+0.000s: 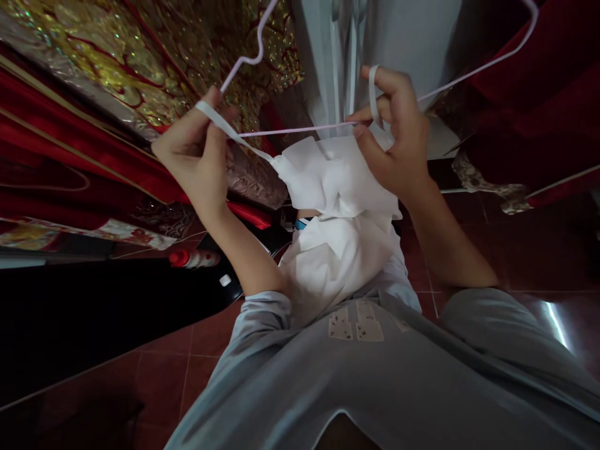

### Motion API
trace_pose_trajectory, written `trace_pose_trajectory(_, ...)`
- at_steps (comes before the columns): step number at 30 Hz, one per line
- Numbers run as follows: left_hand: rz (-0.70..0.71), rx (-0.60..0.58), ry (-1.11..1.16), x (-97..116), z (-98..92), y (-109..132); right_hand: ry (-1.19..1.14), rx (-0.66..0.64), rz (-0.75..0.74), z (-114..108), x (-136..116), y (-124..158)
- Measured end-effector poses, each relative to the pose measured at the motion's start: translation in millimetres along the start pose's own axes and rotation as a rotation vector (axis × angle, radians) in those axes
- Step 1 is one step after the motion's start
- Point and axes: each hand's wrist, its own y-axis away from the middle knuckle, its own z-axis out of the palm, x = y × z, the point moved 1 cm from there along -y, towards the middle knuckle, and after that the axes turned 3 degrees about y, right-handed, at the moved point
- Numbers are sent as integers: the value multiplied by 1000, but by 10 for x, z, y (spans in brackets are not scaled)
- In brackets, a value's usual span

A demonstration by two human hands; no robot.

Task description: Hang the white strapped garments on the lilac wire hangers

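Observation:
A thin lilac wire clothes hanger [300,130] stretches between my two hands, its bent sides running up out of view. My left hand [199,156] has its fingers closed around the hanger's left end, and a white strap [234,132] passes over its fingertips. On the right, the thumb and fingers of my right hand [398,137] pinch the straight wire. Another narrow white strap [374,94] loops around its raised index finger. From the left strap hangs a white cloth garment [337,175], which drapes down in folds toward my lap.
Red and gold sequined cloth [178,56] hangs at the left, dark red cloth [539,106] at the right. A red-capped bottle [194,258] and a small white case [225,280] lie on a black surface [117,300]. Red tiles [206,334] cover the floor.

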Motion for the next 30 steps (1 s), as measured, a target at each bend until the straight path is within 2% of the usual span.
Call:
trace_pose_trajectory(2,37,-174,-40,134,30,-15,-21,8,17,-3,15,-2)
trace_pose_trajectory(4,47,-259,-23,210,112,-43,-18,36,7,6,39,-2)
trace_pose_trajectory(7,67,-406,-23,225,300,-150,12,70,-24,7,59,3)
trace_pose_trajectory(9,86,-501,7,212,428,-233,39,38,4,-19,53,10)
trace_pose_trajectory(11,40,-538,74,197,531,-293,70,9,61,-58,37,21)
trace_pose_trajectory(14,-145,-512,132,144,613,-331,85,-25,124,-85,18,41)
trace_pose_trajectory(15,-169,-502,125,116,617,-337,76,-20,128,-79,17,49)
trace_pose_trajectory(20,-21,-419,110,-73,481,-371,43,0,68,2,22,69)
trace_pose_trajectory(22,-76,-389,192,-162,413,-337,49,-11,20,28,12,66)
trace_pose_trajectory(25,-214,-301,451,-302,403,-143,41,10,-38,63,-7,56)
trace_pose_trajectory(26,-216,-230,550,-348,429,-42,39,17,-26,76,-10,51)
trace_pose_trajectory(27,-247,-229,571,-395,478,73,40,23,3,89,-9,45)
trace_pose_trajectory(30,-211,-100,572,-473,665,409,50,21,53,90,-1,18)
